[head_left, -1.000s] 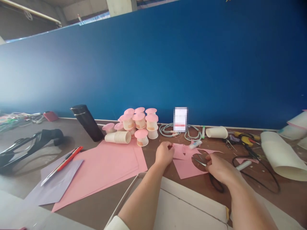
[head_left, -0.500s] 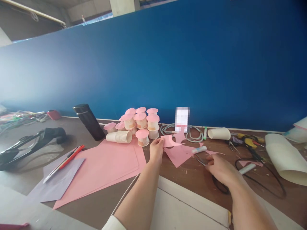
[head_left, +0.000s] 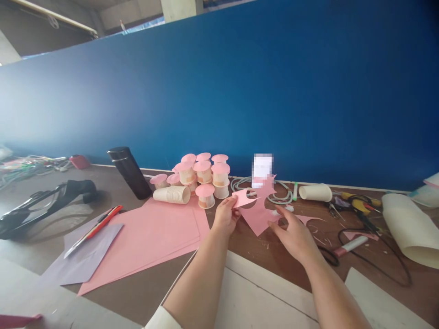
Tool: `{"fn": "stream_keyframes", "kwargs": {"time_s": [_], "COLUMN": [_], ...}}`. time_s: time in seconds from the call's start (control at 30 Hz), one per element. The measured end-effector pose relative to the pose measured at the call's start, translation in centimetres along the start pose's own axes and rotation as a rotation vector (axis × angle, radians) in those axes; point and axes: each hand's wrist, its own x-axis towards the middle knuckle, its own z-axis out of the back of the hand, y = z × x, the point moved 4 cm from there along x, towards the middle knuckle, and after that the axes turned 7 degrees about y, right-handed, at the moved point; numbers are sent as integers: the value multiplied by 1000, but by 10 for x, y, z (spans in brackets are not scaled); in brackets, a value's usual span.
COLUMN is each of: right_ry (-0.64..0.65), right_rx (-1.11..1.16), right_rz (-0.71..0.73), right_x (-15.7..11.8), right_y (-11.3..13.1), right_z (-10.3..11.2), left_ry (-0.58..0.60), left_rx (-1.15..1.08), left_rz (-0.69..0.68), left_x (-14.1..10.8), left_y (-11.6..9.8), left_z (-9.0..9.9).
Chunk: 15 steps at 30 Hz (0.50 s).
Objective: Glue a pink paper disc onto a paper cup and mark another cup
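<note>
My left hand [head_left: 227, 216] pinches a small pink paper scrap [head_left: 243, 198] with a curved cut-out along one side. Just right of it is a larger pink paper offcut [head_left: 257, 218], also with curved cut edges. My right hand [head_left: 291, 230] is at that offcut's right edge, thumb and fingers apart; whether it touches the paper I cannot tell. Beyond its fingertips lies a white glue stick [head_left: 287, 209], partly hidden. Behind my left hand stand several paper cups with pink discs on top [head_left: 205, 195], some stacked.
A row of nested paper cups [head_left: 171, 195] lies on pink sheets [head_left: 147, 237]. To the left are an orange utility knife [head_left: 99, 224] and a black bottle [head_left: 129, 173]. A lying cup [head_left: 314, 192], cables [head_left: 373, 256] and a white paper roll [head_left: 408, 228] are to the right.
My right hand has let go of a thin metal tool and moved left to the larger offcut. That offcut's upper part now reaches higher. My left hand keeps the small scrap.
</note>
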Motion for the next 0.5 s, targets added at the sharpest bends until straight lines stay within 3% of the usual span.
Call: {"fn": "stream_keyframes", "kwargs": {"time_s": [0.23,0.5], "right_ry": [57,52], "right_rx": [194,395], "right_rz": [3,-69], "right_x": [6,2], "right_y": [-7,-6], "right_z": [-9,2], "left_ry": [214,72], "left_rx": [-120,-138], "left_rz": [154,80], "left_x": [-6,-5], "left_y": [0,-4], "left_z": [-10,-8]}}
